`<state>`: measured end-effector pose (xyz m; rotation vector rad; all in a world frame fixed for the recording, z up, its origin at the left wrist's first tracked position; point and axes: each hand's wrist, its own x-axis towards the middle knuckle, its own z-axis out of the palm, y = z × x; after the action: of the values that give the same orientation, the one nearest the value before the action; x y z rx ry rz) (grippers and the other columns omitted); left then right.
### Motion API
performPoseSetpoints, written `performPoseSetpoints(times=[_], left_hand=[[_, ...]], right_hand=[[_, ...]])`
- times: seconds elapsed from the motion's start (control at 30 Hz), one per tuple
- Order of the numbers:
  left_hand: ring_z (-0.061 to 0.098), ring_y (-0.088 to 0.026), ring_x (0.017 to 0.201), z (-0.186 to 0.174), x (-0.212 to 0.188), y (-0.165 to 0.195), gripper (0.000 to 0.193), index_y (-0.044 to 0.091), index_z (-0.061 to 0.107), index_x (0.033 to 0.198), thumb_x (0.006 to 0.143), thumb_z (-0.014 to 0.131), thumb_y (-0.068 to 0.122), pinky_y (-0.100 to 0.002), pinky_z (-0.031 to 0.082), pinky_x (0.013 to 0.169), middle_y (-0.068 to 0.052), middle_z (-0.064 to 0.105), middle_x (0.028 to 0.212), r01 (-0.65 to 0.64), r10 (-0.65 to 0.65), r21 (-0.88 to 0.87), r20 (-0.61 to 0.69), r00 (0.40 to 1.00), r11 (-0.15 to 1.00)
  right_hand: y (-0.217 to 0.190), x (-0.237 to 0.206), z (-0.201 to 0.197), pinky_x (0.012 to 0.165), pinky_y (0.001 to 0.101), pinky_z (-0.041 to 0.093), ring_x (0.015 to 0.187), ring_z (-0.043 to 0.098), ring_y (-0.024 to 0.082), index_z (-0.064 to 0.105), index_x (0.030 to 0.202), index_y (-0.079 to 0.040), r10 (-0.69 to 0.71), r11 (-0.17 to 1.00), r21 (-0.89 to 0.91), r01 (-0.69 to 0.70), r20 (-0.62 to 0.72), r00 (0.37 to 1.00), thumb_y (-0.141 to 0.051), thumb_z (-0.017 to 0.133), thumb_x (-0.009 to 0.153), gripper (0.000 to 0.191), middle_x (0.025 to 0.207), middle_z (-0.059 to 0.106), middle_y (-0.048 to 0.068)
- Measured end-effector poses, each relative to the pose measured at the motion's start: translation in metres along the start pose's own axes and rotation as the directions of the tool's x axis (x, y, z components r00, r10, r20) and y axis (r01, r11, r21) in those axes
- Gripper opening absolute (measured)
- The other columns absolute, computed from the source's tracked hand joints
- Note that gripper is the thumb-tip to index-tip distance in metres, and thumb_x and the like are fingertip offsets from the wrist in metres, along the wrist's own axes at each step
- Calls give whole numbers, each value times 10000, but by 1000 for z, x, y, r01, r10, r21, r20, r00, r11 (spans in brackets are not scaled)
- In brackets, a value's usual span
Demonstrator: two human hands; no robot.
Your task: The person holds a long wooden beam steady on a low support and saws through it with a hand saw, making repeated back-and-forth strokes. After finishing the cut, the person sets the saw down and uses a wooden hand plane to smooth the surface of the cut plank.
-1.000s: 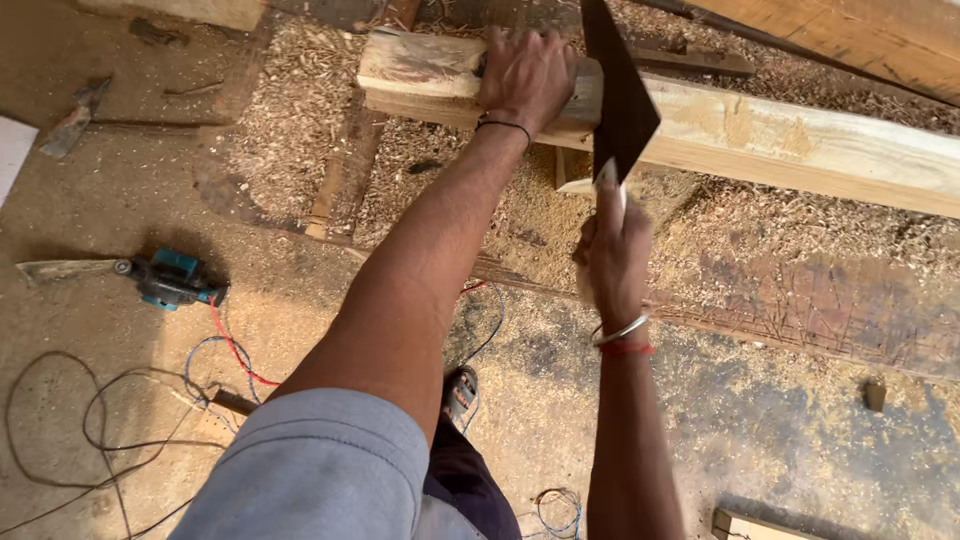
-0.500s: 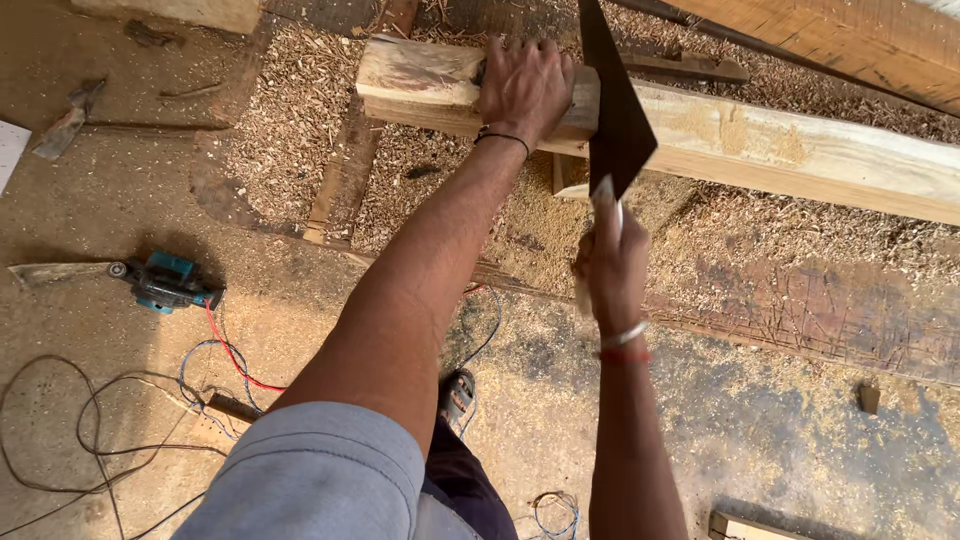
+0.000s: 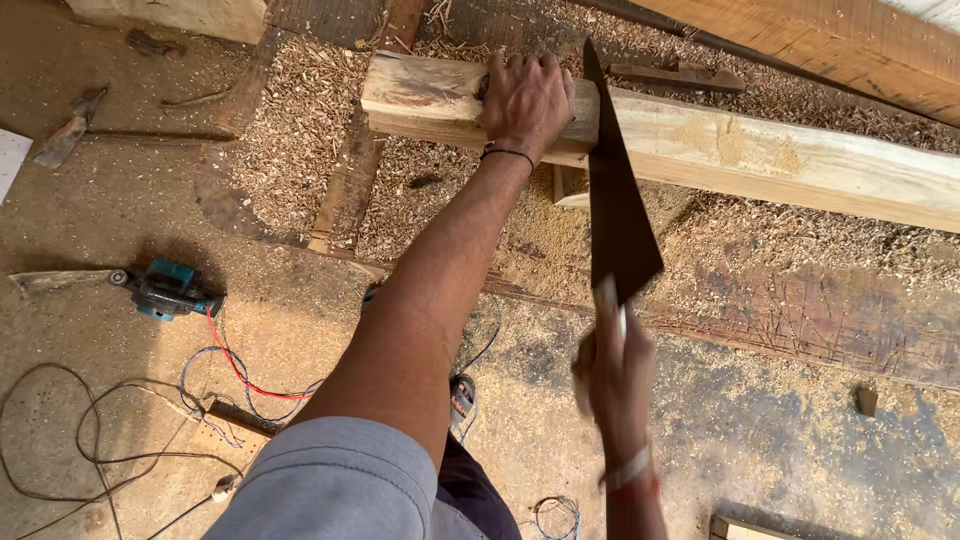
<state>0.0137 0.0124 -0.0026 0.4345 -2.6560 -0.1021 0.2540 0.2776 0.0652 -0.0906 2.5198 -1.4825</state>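
While the left hand [image 3: 527, 98] stays flat and clamped over the top of the pale timber beam [image 3: 780, 160], near its left end, the right hand [image 3: 612, 375] is closed on the handle of the handsaw [image 3: 618, 215] and looks motion-blurred, so the stroke is live.

Changes over the last second:
- Saw blade reads longer on the near side of the beam, and the right hand sits lower and closer to the body. Looks like a pull-back stroke, judging from the hand's shift.
- Left hand hasn't moved on the beam, same grip just left of the blade.
- Beam position unchanged, lying across the sawdust-covered floor [image 3: 300, 300] and raised on a block beneath it.

Meaning: sawing is mid-cycle, the blade crosses the beam's top face just right of the left hand's fingers. Can't tell kerf depth, the blade hides it. The piece left of the blade is not separated as far as I can see.

Surroundings: wood shavings [image 3: 300, 110] heaped along the far side of the floor under and behind the beam. A teal power tool [image 3: 170, 290] lies at the left side of the floor, well apart from the cut, with red and dark cables [image 3: 235, 370] trailing toward the near-left corner. A second timber [image 3: 830, 45] runs along the far-right edge. Small wood offcut [image 3: 867, 400] on the right.
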Motion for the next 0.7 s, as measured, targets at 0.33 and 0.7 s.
performPoseSetpoints(times=[0.33, 0.7], left_hand=[[609, -191, 676, -8, 9, -2, 390, 132, 655, 1040, 1039, 406, 432, -552, 414, 938, -55, 643, 731, 2, 4, -42, 137, 991, 999], [674, -220, 844, -8, 9, -5, 393, 139, 642, 1147, 1109, 352, 401, -617, 321, 1101, -64, 671, 825, 12, 7, -85, 220, 975, 996]], right_hand=[[26, -108, 6, 374, 270, 372, 448, 442, 51, 588, 923, 23, 128, 932, 348, -104, -48, 991, -318, 438, 1131, 427, 582, 488, -2], [-3, 92, 40, 293, 258, 451, 374, 510, 64, 600, 953, -13, -96, 986, 138, 97, -13, 995, -430, 419, 1114, 482, 554, 547, -9]])
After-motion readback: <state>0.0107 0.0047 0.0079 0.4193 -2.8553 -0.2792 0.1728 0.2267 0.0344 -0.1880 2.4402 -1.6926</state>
